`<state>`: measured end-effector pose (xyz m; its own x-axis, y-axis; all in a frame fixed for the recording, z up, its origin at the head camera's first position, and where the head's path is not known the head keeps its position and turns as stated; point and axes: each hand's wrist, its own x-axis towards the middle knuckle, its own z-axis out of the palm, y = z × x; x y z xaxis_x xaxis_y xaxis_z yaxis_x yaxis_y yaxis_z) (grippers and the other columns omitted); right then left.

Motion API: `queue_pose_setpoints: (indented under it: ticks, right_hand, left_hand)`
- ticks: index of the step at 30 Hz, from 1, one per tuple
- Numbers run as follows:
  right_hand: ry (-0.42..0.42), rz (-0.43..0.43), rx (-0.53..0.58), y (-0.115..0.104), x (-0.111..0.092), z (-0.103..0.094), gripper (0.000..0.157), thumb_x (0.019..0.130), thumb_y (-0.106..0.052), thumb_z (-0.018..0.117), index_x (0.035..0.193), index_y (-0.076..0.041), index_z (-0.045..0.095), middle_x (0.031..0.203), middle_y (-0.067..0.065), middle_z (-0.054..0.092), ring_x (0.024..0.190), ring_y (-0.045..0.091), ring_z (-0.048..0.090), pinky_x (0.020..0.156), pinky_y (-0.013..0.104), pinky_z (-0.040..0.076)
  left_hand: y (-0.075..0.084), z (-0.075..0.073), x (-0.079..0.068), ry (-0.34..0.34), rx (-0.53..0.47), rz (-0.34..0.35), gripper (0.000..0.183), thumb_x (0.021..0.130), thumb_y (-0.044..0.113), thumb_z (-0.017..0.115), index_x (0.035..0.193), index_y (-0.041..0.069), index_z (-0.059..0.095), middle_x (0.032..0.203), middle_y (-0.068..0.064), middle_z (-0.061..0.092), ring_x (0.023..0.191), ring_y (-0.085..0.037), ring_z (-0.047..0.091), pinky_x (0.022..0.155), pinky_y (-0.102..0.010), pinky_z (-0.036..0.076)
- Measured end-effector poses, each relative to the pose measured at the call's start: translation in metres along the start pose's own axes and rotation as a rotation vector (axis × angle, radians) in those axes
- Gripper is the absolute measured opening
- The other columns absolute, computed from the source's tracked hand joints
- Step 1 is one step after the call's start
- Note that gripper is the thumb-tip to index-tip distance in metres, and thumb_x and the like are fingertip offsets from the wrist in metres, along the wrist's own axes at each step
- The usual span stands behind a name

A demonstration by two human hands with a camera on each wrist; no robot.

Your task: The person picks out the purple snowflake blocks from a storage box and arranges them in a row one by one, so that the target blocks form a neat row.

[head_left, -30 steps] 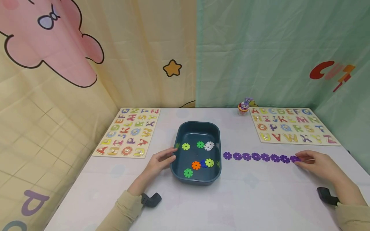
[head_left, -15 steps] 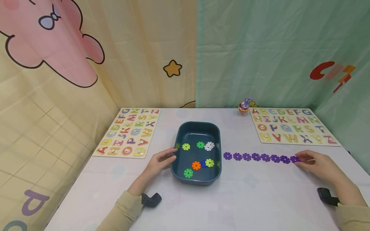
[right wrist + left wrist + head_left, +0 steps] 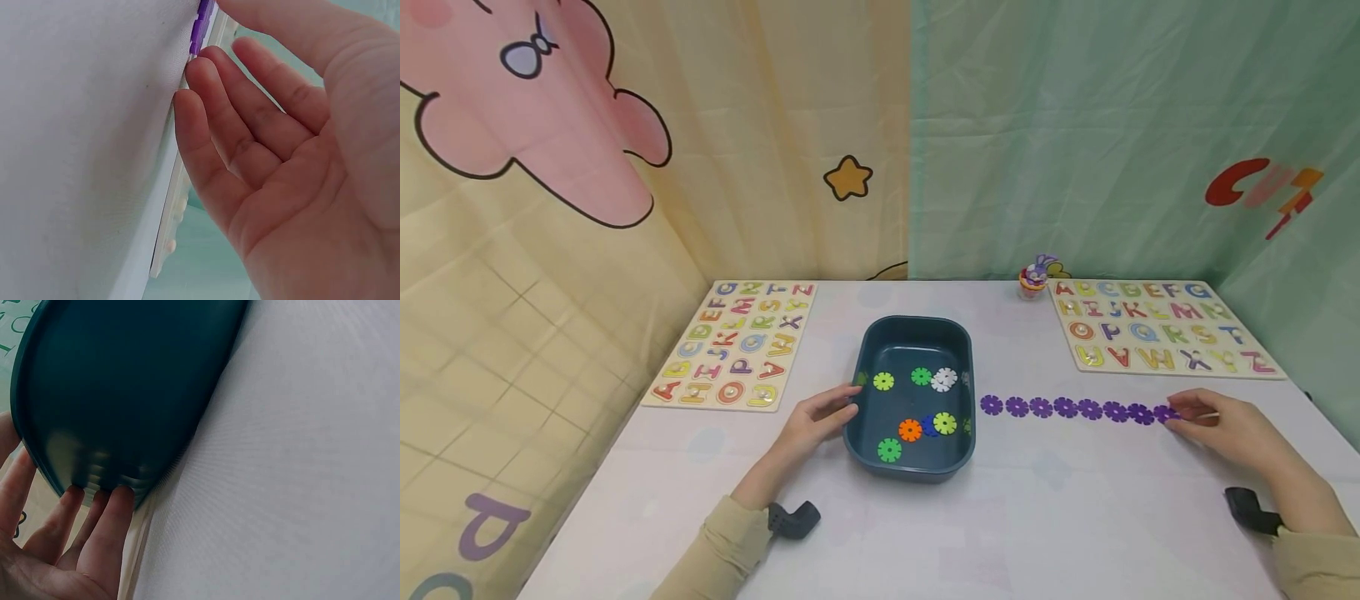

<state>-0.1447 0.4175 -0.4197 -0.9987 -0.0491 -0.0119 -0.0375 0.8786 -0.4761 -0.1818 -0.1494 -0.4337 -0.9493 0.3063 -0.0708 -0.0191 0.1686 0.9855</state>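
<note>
In the head view, a row of several purple notched flower-shaped discs (image 3: 1065,407) lies on the table. My right hand (image 3: 1225,423) pinches the end disc (image 3: 1162,413) at the row's right end, thumb on the near side and fingers on the far side. In the right wrist view a purple disc edge (image 3: 200,26) shows between thumb and fingertips. Beside the dark teal basin (image 3: 912,472), my left hand (image 3: 812,421) touches its left wall with extended fingertips, also visible against the basin's outside (image 3: 137,381) in the left wrist view. Loose green, yellow, orange, blue and white discs lie inside the basin.
A wooden alphabet board (image 3: 730,346) lies at the back left, another alphabet board (image 3: 1165,327) at the back right. A small purple rabbit figure (image 3: 1036,277) stands near the back edge. Curtains (image 3: 1075,142) rise behind the table.
</note>
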Motion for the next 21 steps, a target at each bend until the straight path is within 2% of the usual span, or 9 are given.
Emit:
queue_pose_setpoints:
  ticks: [6, 11, 16, 21]
  right_hand:
    - [-0.028, 0.020, 0.021, -0.001, 0.000, -0.004, 0.055, 0.091, -0.037, 0.061, 0.122, 0.007, 0.052, 0.108, 0.027, 0.059, 0.099, 0.047, 0.055, 0.078, 0.057, 0.048]
    - [-0.049, 0.034, 0.029, -0.013, 0.002, -0.010, 0.058, 0.092, -0.042, 0.057, 0.127, 0.004, 0.050, 0.116, 0.031, 0.054, 0.101, 0.048, 0.053, 0.078, 0.057, 0.048]
    - [-0.017, -0.014, 0.006, -0.033, 0.006, -0.017, 0.057, 0.092, -0.040, 0.059, 0.127, 0.004, 0.050, 0.117, 0.031, 0.053, 0.102, 0.047, 0.051, 0.079, 0.060, 0.047]
    - [0.019, -0.085, -0.017, -0.056, 0.011, -0.023, 0.054, 0.090, -0.037, 0.062, 0.127, 0.002, 0.051, 0.118, 0.029, 0.053, 0.104, 0.045, 0.050, 0.081, 0.061, 0.045]
  left_hand:
    - [0.000, 0.002, 0.001, 0.005, 0.009, 0.015, 0.046, 0.087, 0.030, 0.068, 0.129, 0.016, 0.059, 0.141, -0.002, 0.046, 0.122, -0.026, 0.049, 0.089, -0.036, 0.051]
    - [0.004, 0.001, 0.001, 0.005, 0.066, 0.016, 0.045, 0.086, 0.031, 0.069, 0.127, 0.016, 0.060, 0.138, -0.004, 0.049, 0.122, -0.028, 0.049, 0.091, -0.037, 0.050]
    - [0.015, -0.006, 0.002, -0.050, 0.230, 0.114, 0.044, 0.087, 0.030, 0.068, 0.127, 0.011, 0.060, 0.140, -0.007, 0.046, 0.127, -0.028, 0.043, 0.098, -0.044, 0.044]
    - [0.033, -0.013, 0.008, -0.058, 0.447, 0.188, 0.053, 0.086, 0.034, 0.069, 0.131, 0.011, 0.055, 0.144, -0.006, 0.042, 0.124, -0.026, 0.047, 0.094, -0.044, 0.047]
